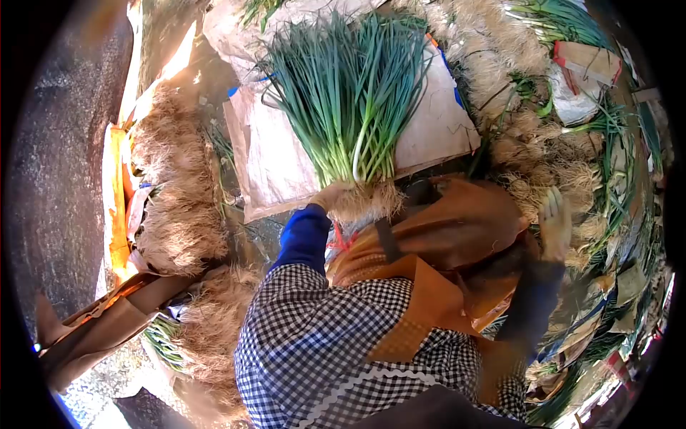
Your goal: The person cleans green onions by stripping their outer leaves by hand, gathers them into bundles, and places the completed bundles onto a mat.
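A large bunch of spring onions (350, 93) lies fanned out on a pale paper sheet (279, 157), leaves pointing away from me. Its pale stems meet a clump of whitish roots (364, 201) close to my body. My left hand (333, 194) grips the left side of the bunch at the root end, with its fingertips partly hidden by the stems. Off to the right, my right hand (554, 222) is open with its fingers stretched out and nothing in it. It is beside piles of rooted onions (547, 171), slightly blurred; I cannot tell whether it touches them.
Stacks of bundles with tan roots outward (179, 186) line the left side. More green onions (557, 21) and a wrapped white bundle (575, 93) lie at upper right. A brown apron (450, 222) covers my legs. Brown wrapping (136, 322) juts out at lower left.
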Action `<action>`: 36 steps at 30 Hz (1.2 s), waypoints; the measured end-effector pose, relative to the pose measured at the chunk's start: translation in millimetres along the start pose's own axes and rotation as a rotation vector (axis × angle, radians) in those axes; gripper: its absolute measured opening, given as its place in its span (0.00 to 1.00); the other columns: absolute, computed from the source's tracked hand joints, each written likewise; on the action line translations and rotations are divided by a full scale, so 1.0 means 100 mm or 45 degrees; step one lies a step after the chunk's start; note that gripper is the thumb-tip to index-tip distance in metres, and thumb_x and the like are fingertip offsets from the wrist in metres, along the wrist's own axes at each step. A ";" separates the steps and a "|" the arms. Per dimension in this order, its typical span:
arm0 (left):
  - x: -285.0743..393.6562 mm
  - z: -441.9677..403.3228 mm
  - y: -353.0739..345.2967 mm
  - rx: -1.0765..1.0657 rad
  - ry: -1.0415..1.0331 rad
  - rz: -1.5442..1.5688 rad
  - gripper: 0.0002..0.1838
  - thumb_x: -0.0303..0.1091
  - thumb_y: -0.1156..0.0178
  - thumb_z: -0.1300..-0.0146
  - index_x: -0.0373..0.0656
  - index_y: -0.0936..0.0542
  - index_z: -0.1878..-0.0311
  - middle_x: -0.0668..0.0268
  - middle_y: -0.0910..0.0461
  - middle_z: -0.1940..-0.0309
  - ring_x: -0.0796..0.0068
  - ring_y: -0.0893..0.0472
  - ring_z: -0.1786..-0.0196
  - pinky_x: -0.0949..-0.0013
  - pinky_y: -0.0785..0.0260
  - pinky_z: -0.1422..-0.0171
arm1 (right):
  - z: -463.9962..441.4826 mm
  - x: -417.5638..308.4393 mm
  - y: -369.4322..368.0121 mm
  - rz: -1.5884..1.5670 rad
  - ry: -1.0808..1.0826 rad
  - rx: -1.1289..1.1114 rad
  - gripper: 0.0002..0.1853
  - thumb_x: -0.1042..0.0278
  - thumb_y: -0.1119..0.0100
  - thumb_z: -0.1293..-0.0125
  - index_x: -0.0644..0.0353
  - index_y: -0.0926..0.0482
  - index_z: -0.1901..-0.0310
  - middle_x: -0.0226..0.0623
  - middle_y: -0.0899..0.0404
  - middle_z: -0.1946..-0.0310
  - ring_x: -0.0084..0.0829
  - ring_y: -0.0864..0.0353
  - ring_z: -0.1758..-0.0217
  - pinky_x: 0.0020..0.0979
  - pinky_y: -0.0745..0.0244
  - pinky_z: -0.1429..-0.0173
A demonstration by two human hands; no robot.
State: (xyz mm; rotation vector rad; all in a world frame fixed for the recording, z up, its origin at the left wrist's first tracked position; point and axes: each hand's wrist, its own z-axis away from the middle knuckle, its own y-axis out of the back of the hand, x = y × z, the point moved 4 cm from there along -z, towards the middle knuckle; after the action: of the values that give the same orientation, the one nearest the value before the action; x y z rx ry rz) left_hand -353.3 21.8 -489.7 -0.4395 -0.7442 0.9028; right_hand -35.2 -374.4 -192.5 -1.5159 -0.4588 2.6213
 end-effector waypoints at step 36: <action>1.63 0.11 -1.24 0.153 -0.957 -0.180 0.07 0.33 0.50 0.37 0.42 0.25 0.61 0.77 0.33 0.79 0.89 0.37 0.78 0.82 0.44 0.74 | 2.26 1.16 2.84 -0.088 0.201 0.577 0.25 0.53 0.54 0.35 0.63 0.33 0.43 0.39 0.27 0.50 0.28 0.26 0.54 0.25 0.31 0.52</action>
State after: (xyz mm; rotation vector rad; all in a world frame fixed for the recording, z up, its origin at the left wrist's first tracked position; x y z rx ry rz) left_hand -228.7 88.4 -340.5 0.0810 -1.3758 0.9743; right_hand -265.5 -669.2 -267.9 -1.4977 0.0917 2.3150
